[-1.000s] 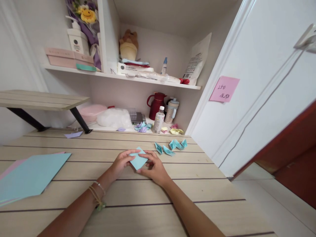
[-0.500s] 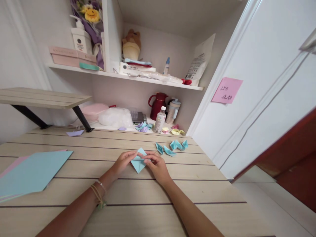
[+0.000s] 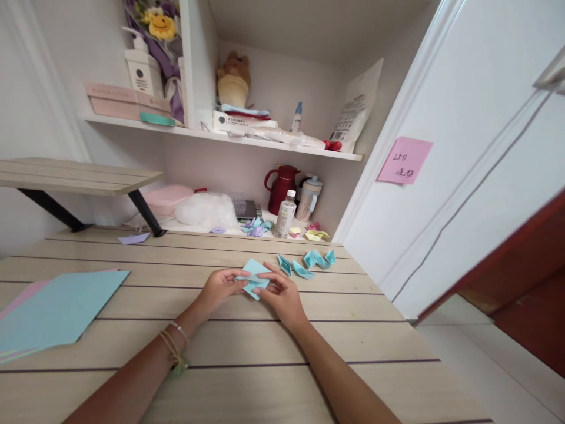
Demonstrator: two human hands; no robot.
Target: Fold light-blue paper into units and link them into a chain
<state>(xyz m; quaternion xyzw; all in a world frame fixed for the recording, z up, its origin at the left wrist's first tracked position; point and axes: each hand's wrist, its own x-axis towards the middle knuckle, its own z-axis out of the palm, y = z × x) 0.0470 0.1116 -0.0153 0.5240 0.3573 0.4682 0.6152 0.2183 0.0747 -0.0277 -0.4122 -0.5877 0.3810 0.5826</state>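
A small light-blue folded paper (image 3: 255,268) is held between my two hands over the wooden table (image 3: 247,347). My left hand (image 3: 221,287) pinches its left corner with thumb and fingers. On the opposite side, my right hand (image 3: 282,295) grips the paper's right edge, the thumb low and the fingers above. A flap across the paper's middle stands slightly raised. Just beyond my right hand lie several folded blue paper boats (image 3: 302,270). The undersides of the fingers and the back of the paper are hidden.
A stack of coloured paper sheets (image 3: 57,309) lies at the left. A purple folded paper (image 3: 133,238) sits near the leg of a small raised shelf (image 3: 83,175). At the back stand a plastic bottle (image 3: 285,215), a red jug (image 3: 282,187) and a tumbler (image 3: 309,199).
The paper has turned in my fingers and its middle flap now lifts. Half a second ago it showed a diamond with a centre crease. My hands stay in nearly the same place.
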